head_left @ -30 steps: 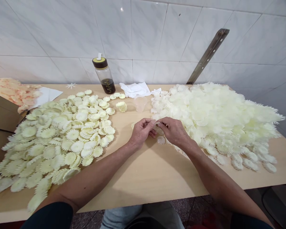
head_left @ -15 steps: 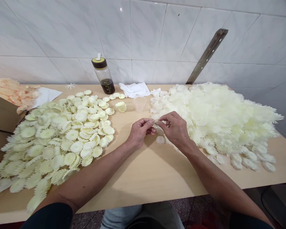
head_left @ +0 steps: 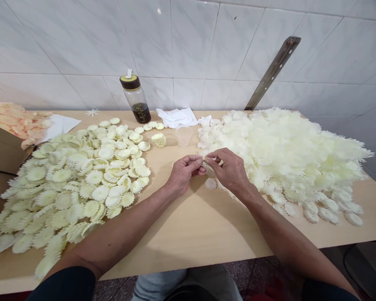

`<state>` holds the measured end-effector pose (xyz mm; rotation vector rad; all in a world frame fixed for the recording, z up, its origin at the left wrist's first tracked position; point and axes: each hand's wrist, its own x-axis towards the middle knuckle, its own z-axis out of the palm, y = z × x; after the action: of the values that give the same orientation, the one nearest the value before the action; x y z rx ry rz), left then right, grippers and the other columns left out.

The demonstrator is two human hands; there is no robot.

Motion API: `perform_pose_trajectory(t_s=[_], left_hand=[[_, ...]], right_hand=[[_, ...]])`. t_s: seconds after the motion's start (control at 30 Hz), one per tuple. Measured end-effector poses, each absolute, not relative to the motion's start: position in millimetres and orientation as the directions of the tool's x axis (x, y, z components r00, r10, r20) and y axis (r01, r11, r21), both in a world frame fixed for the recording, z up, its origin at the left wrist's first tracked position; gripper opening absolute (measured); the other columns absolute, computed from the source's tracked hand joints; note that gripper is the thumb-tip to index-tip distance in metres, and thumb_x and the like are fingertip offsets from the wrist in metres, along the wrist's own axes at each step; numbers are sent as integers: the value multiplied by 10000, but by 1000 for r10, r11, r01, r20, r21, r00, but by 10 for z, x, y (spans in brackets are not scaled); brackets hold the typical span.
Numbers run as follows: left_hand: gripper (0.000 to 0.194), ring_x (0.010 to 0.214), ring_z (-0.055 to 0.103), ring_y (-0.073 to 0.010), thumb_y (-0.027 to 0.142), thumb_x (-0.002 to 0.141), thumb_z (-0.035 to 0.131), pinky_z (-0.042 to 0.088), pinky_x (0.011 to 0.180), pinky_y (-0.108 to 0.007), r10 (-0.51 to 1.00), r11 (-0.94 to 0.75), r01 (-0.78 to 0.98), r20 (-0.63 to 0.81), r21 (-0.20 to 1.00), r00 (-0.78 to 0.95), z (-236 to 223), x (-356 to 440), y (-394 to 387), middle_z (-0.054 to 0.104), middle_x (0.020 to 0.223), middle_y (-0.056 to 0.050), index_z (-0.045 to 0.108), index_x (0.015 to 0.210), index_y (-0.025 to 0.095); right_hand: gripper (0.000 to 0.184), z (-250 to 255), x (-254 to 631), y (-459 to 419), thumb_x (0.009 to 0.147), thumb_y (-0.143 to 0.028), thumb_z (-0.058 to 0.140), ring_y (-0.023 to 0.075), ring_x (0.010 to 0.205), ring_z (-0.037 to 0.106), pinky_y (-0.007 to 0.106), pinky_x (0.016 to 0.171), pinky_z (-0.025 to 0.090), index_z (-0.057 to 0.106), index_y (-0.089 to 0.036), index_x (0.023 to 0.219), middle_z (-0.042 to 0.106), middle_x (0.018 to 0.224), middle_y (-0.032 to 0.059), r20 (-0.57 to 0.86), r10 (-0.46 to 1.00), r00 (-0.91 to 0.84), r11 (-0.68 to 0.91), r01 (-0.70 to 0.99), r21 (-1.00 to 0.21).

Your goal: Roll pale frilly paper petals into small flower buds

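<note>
Fingertips of my left hand [head_left: 185, 171] and my right hand [head_left: 228, 168] meet in a pinch over the middle of the table. Something small and pale shows between them, mostly hidden by the fingers; its kind is not clear. Close beside my right hand spreads a heap of thin, whitish fringed discs [head_left: 278, 142], and one loose fringed disc [head_left: 211, 183] lies just below the fingers. Off to the left of my left hand is a pile of cupped, pale yellow fringed discs [head_left: 94, 177].
A short stack of yellowish discs [head_left: 158, 140] stands near a clear round dish [head_left: 184, 136]. Behind them are a bottle of dark liquid [head_left: 136, 99] and white tissue [head_left: 177, 118]. Orange-pink petals [head_left: 15, 123] lie far left by a cardboard box [head_left: 3, 154]. A metal bar [head_left: 272, 73] leans against the wall.
Both hands stay almost in place, still pinched together. The fingertips have shifted only slightly; the piles look the same.
</note>
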<state>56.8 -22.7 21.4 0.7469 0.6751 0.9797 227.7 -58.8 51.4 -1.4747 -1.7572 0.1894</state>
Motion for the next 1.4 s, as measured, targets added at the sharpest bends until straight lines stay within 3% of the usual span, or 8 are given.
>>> perform_pose_trajectory(t_s=[0.17,0.47,0.9,1.2,1.4], left_hand=[[428,669,681,-125,370,679,959,537,668,-263,902,352,-471,-160,809,400,212,568,-230,737,794,-47,743,943,111],[441,655,688,-152,453,717,930,533,637,-262,882,367,-453,-148,813,448,248,565,-259,716,707,-53,725,928,125],[432,658,659,-137,484,721,922,520,641,-260,889,369,-451,-167,813,426,215,573,-264,708,708,-65,754,869,115],[449,628,648,-129,505,722,918,515,643,-263,890,359,-421,-170,833,424,220,568,-258,705,692,-61,723,842,119],[453,599,634,-125,521,730,908,505,627,-258,882,352,-405,-154,844,445,232,568,-265,698,669,-51,695,837,136]], right_hand=[[128,515,2273,-589,944,-329,730,186,795,712,312,683,556,811,-236,909,780,935,51,442,897,6,299,728,-617],[150,554,2249,-605,935,-319,724,177,722,675,299,617,510,793,-233,833,763,859,42,476,877,68,278,736,-617],[181,509,2302,-566,950,-396,708,212,868,730,327,696,564,819,-253,960,792,980,58,374,927,23,258,685,-682],[190,548,2271,-590,914,-389,737,207,783,707,323,668,537,783,-241,804,776,869,43,384,915,122,206,679,-705],[263,644,2270,-628,901,-461,730,182,612,663,307,562,505,762,-211,825,753,778,36,236,945,228,68,568,-820]])
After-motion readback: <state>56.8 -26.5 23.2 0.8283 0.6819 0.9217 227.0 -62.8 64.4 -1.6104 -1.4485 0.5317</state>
